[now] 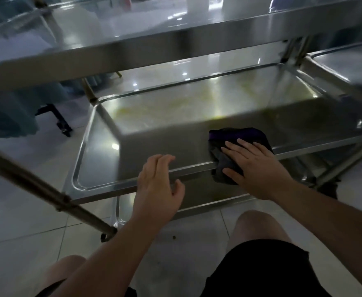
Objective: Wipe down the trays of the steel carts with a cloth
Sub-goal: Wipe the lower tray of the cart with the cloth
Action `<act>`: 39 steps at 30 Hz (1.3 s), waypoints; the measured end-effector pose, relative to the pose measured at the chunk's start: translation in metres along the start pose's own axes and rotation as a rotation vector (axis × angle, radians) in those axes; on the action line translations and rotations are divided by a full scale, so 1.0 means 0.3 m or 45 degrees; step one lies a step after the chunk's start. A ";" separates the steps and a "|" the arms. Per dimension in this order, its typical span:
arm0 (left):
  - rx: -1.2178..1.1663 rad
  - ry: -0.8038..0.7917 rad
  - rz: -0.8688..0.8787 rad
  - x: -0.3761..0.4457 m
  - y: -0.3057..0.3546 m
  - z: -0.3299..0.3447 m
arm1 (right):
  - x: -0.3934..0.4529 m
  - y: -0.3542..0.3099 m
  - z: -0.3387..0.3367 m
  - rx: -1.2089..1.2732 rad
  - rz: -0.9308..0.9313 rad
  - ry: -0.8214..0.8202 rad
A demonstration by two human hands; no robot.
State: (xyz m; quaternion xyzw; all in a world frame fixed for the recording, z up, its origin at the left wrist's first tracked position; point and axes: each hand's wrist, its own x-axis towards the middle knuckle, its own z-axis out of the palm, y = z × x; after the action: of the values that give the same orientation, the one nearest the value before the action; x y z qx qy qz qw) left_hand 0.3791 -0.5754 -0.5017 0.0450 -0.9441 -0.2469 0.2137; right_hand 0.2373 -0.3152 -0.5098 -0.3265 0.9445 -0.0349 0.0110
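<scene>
step in hand: wiping the middle tray (103, 146). right hand (259, 168) presses flat on the dark cloth (235, 138) at the near rim; left hand (156, 185), loosely spread and empty, steadies that rim. next: sweep toward the yellowish residue (175, 103).

Open middle tray (103, 146) under low upper tray (133, 52); cloth (240, 138) at near rim.

Right hand (259, 168) flat on dark cloth (238, 144) draped over near rim of middle steel tray (103, 146) — left hand (157, 187) loosely curled just beside that rim, yellowish smears across tray's far floor.
</scene>
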 end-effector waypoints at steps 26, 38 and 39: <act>0.389 -0.532 0.546 0.183 0.411 0.496 | -0.121 0.814 -0.075 0.083 0.780 -0.110; 0.354 -0.597 0.572 0.177 0.423 0.479 | 0.161 0.974 -0.118 0.045 0.767 -0.109; 0.362 -0.587 0.573 0.176 0.422 0.483 | 0.195 0.974 -0.117 0.036 0.762 -0.093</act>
State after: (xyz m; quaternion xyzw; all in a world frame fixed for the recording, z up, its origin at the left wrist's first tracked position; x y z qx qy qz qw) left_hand 0.2722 -0.4100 -0.5341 -0.1919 -0.9787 -0.0631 0.0355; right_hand 0.0097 -0.1202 -0.4961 -0.0345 0.9972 -0.0314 0.0592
